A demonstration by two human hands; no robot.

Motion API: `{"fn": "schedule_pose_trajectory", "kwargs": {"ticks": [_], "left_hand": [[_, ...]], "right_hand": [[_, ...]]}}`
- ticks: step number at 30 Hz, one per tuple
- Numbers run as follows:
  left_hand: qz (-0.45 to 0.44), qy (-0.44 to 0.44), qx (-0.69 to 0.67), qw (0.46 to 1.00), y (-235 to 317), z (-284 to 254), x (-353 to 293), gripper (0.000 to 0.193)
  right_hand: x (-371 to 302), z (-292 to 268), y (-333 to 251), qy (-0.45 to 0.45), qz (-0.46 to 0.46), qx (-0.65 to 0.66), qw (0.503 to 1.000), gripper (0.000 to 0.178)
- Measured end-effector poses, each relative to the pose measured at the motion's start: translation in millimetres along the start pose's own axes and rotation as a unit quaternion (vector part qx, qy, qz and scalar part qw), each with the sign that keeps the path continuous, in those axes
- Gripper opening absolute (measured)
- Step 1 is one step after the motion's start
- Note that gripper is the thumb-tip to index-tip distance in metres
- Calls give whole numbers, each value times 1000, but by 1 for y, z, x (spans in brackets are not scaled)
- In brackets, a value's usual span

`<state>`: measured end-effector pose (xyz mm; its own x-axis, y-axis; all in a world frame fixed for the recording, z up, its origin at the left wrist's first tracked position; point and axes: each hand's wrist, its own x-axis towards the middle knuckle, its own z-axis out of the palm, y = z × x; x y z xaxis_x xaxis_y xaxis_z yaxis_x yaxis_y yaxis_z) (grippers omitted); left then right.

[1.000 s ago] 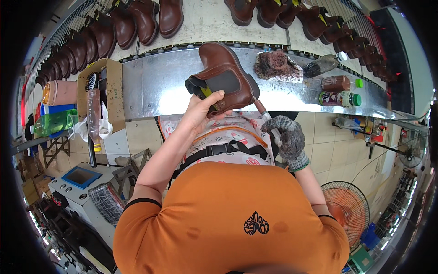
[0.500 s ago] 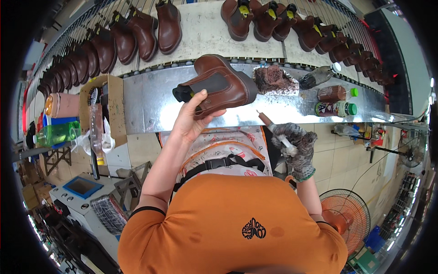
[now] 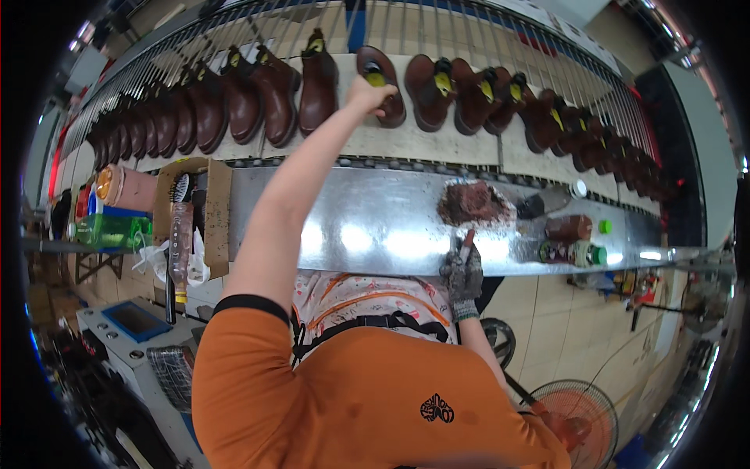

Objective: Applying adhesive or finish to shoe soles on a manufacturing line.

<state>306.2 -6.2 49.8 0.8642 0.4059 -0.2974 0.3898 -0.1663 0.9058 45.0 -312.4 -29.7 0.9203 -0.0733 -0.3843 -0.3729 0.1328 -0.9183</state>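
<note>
With my arm stretched forward, my bare left hand (image 3: 369,97) closes on the upper of a brown ankle boot (image 3: 392,109). That boot is at the white conveyor belt (image 3: 351,144), in the gap between two rows of similar boots; whether its sole bears fully on the belt cannot be told. My right hand (image 3: 462,275), in a grey mottled glove, is at the near edge of the metal bench (image 3: 344,203). Its fingers close round a slim brown stick-like tool (image 3: 467,244), whose tip points toward a dark reddish-brown, crumpled lump (image 3: 475,202) on the bench.
Brown boots (image 3: 207,109) line the belt on both sides. Bottles (image 3: 569,227) lie at the bench's right. A cardboard box (image 3: 219,207) with a brush (image 3: 181,187) stands at left, beside a green bottle (image 3: 113,231). An orange fan (image 3: 574,426) is behind at right.
My left hand has carried the boot from over the bench forward to the belt. My right hand has moved left, closer to the bench's near edge, still holding the tool.
</note>
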Motion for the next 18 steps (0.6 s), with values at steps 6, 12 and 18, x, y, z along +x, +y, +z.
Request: {"fn": "schedule_pose_trajectory", "kwargs": {"ticks": [6,12,18], "left_hand": [[228,254,121,932,-5,11,25,54],[87,417,143,893,-69,-55,67,71],[-2,245,254,936,-72,-77,75,78]], "right_hand": [[8,-10,25,3,-37,29,999,31],[9,-14,21,-3,55,163,985,32],[12,-22,40,13,25,121,992,36]]}}
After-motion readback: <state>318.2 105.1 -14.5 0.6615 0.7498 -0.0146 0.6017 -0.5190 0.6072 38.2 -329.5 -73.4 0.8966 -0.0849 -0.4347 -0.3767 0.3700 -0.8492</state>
